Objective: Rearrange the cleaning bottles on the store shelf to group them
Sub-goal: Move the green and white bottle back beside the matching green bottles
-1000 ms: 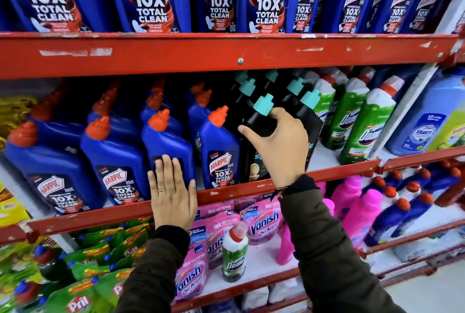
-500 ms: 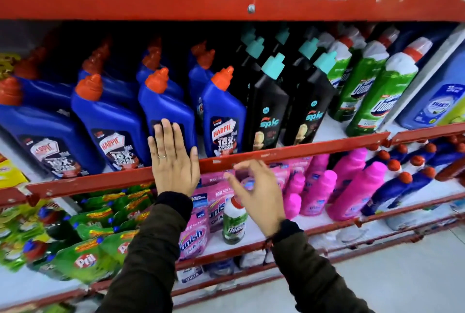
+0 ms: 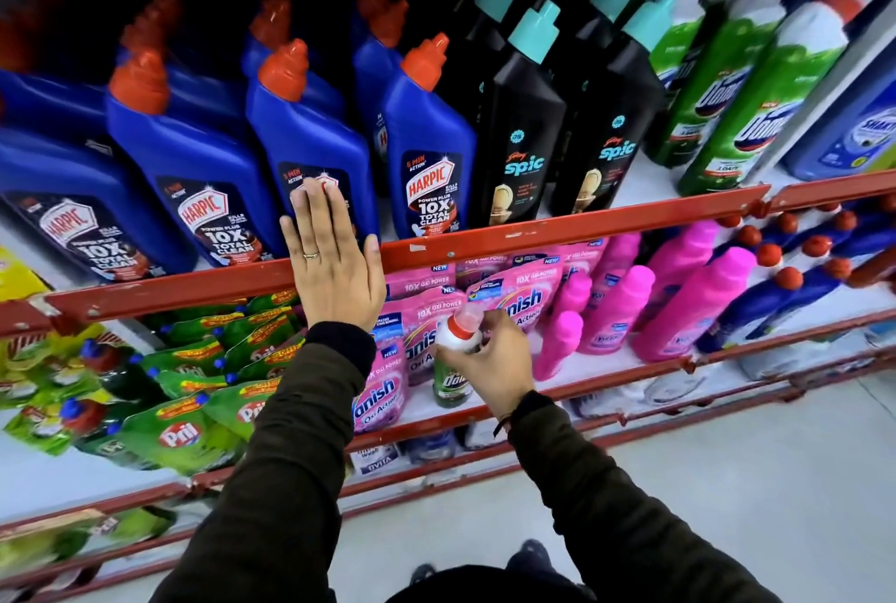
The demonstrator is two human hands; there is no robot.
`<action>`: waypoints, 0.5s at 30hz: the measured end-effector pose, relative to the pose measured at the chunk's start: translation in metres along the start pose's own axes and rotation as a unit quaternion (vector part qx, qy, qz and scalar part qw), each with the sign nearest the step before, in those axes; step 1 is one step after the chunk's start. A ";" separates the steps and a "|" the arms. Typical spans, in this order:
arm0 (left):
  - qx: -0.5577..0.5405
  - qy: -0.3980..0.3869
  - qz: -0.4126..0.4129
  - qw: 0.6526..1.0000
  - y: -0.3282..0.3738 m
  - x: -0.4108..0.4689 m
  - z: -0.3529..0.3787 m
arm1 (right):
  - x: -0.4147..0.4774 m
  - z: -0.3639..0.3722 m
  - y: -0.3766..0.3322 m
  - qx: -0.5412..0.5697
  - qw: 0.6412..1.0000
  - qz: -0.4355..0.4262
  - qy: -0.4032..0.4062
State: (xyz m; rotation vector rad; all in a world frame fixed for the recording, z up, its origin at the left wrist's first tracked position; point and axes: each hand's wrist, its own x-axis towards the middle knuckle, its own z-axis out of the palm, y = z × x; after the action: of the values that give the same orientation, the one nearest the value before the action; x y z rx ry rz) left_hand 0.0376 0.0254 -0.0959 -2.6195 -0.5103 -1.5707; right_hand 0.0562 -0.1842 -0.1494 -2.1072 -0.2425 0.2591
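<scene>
A small green Domex bottle [image 3: 452, 384] with a white shoulder and red cap stands on the lower shelf among pink Vanish pouches [image 3: 521, 299]. My right hand [image 3: 494, 362] is wrapped around its neck. My left hand [image 3: 334, 272] lies flat, fingers together, against a blue Harpic bottle [image 3: 310, 141] and the red shelf rail [image 3: 557, 226]. On the upper shelf stand blue Harpic bottles, then black Spic bottles [image 3: 526, 132], then large green Domex bottles [image 3: 756, 112] to the right.
Pink Vanish bottles [image 3: 688, 306] and small blue bottles [image 3: 785, 292] fill the lower shelf at right. Green Pril pouches [image 3: 184, 432] lie at lower left. A light blue jug [image 3: 858, 137] stands at far right. Grey floor lies below the shelving.
My right hand left the black Spic bottle, dropped to the lower shelf and closed on the small Domex bottle. My view tilted down. The left hand stayed put.
</scene>
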 end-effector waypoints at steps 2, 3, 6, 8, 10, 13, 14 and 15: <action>0.006 -0.007 0.000 1.000 -0.001 -0.005 -0.001 | 0.000 -0.007 -0.003 0.008 1.000 -0.014 -0.005; 0.011 -0.009 0.002 1.000 -0.002 -0.006 -0.001 | 0.000 -0.013 -0.006 0.013 1.000 -0.025 0.000; 0.021 -0.010 -0.001 1.000 -0.002 -0.007 -0.001 | -0.003 -0.036 -0.022 0.036 0.997 -0.059 0.028; 0.022 -0.009 -0.006 1.000 0.000 -0.006 -0.001 | -0.005 -0.056 -0.041 0.047 0.994 -0.086 0.056; 0.020 -0.008 -0.007 1.000 0.002 -0.004 0.000 | -0.006 -0.081 -0.064 0.054 0.988 -0.114 0.090; 0.004 -0.002 -0.010 1.000 0.003 0.002 0.001 | -0.010 -0.119 -0.100 0.061 0.977 -0.148 0.140; 0.000 -0.001 -0.011 1.000 0.002 0.001 0.001 | -0.012 -0.132 -0.111 0.057 0.973 -0.157 0.160; -0.003 0.004 -0.006 1.000 0.002 0.002 0.002 | -0.013 -0.146 -0.122 0.056 0.967 -0.167 0.184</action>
State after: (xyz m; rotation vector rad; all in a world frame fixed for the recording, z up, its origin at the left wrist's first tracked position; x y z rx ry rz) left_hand 0.0408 0.0240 -0.0949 -2.6187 -0.5237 -1.5887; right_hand 0.0764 -0.2430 0.0306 -1.9221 -0.3449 -0.3113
